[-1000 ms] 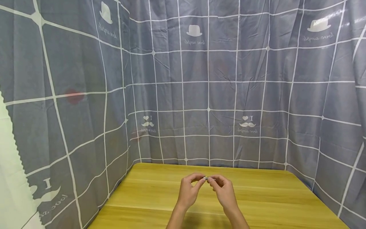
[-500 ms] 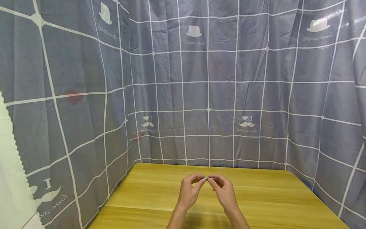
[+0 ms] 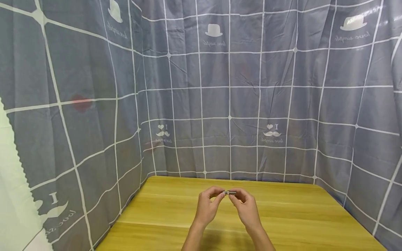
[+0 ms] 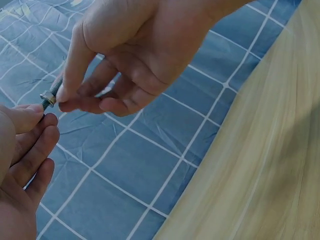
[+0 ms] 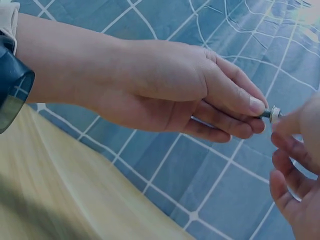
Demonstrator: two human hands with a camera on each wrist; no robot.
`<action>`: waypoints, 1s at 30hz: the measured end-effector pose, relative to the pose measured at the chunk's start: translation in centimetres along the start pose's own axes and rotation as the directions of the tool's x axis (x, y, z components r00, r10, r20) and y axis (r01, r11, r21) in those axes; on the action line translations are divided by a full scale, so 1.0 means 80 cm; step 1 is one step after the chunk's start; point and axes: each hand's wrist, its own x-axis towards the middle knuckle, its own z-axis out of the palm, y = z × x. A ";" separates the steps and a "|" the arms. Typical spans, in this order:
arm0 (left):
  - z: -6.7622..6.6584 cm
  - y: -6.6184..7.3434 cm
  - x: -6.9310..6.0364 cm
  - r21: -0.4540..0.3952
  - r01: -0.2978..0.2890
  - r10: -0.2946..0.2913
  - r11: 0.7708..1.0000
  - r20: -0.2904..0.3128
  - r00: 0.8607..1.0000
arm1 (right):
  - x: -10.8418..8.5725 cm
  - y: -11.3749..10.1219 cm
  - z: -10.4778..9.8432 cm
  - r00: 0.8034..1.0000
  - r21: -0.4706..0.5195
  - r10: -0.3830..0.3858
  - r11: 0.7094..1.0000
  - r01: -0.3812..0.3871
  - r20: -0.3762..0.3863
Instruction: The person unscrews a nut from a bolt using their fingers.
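Note:
Between both hands, a small metal threaded rod (image 3: pixel 232 192) lies roughly level in the head view. A pale nut or ring (image 4: pixel 48 98) sits around it between the fingertips. My left hand (image 3: pixel 207 206) pinches one end with thumb and fingers; the right hand (image 3: pixel 247 209) pinches the other side close by. In the left wrist view the left hand (image 4: pixel 20 160) is at the left edge, the right hand (image 4: pixel 135 55) above. The right wrist view has the nut (image 5: pixel 274 114) between the left hand (image 5: pixel 170 90) and right hand (image 5: pixel 300 160). Rod ends are partly hidden by fingers.
The hands are above a yellow wood-grain table (image 3: pixel 169 202). A grey-blue curtain (image 3: pixel 245 104) with white grid lines stands behind it and at both sides. Pale cloth (image 3: pixel 12 181) hangs at the far left.
More of the rod shows between the fingertips now, reaching over the right thumb. The head view has tilted down slightly. Both hands keep their pinch.

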 end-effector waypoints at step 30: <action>-0.005 0.052 -0.002 0.038 0.006 -0.008 0.999 0.034 0.999 | -0.001 -0.001 0.006 0.999 -0.055 0.025 0.998 -0.027 -0.045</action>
